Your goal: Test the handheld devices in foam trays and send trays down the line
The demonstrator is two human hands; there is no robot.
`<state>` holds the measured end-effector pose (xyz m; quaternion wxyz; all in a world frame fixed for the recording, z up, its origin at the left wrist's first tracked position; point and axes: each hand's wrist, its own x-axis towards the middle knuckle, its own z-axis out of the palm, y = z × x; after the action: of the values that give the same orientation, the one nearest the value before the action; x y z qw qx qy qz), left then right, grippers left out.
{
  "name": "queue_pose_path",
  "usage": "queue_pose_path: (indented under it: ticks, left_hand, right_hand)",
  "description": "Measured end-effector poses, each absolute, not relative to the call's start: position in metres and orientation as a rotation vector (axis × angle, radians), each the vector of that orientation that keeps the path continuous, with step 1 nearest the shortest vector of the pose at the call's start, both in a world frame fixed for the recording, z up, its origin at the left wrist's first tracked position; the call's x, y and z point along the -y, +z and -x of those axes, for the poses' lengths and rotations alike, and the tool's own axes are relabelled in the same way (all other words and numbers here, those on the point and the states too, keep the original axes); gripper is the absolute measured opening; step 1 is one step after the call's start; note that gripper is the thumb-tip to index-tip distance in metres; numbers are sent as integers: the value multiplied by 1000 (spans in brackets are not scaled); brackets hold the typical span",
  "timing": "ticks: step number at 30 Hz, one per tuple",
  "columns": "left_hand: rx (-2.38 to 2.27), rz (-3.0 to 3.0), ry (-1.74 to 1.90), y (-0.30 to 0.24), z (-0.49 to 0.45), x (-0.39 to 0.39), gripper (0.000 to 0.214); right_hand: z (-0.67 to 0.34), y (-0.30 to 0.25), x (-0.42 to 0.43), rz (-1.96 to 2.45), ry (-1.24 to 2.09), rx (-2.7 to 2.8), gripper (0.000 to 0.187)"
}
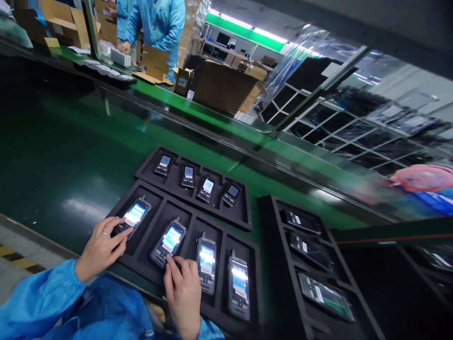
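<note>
Several black handheld radios with lit screens and stubby antennas lie in the compartments of a black foam tray (155, 217). My left hand (104, 243) is open over the lower part of the leftmost handheld radio (136, 213), its fingertips on the keypad. On the second handheld radio (171, 237), the fingertips of my right hand (184, 288) touch the keys at its lower end; its fingers are bent but grip nothing. Two more, a third radio (207, 262) and a fourth radio (239, 285), lie to the right with bright screens.
Behind, a second foam tray (244, 215) holds several smaller devices (207, 189). A stacked tray (274, 208) at right holds dark-screened devices (311, 250). The green conveyor belt (116, 141) runs beneath. Across it are cardboard boxes (224, 87) and a person in blue (155, 23).
</note>
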<state>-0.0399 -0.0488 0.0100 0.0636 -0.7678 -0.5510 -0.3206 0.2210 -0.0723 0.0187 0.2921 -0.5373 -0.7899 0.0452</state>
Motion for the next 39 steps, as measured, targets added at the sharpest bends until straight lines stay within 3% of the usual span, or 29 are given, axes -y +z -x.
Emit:
queue_pose_path:
  ticks: [31,39]
  left_hand:
    - [1688,2303,-964,17,40,45,22]
    - [1865,2360,-898,28,38,8,37]
  right_hand:
    - [-224,26,68,1402,169,2116,28]
    - [-219,27,39,1669,122,2032,35]
